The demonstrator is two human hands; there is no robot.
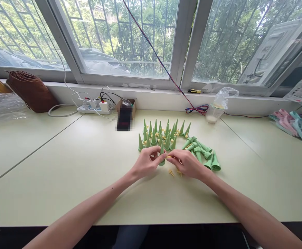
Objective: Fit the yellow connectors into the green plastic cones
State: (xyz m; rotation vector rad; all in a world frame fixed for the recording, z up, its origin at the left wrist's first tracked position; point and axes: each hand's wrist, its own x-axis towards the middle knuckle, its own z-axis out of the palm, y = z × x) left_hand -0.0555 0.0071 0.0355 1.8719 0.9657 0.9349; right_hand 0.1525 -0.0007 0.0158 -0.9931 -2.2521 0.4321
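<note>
My left hand [148, 162] is closed around a green cone spike [162, 154] standing upright on the pale table [63, 166]. My right hand [186, 162] pinches a small yellow part [169, 157] held against the spike's side. Behind my hands stand several upright green cones [161, 135]. To the right, several more green cones [203, 154] lie on their sides in a heap. Two loose yellow parts [171, 172] lie on the table just below my hands.
A power strip with plugs [95, 108] and a small box [126, 107] sit by the window sill. A brown bag [30, 90] lies at far left. A plastic bag with a cup [217, 107], coloured wires [196, 110] and pink and blue packets [293, 124] lie at right.
</note>
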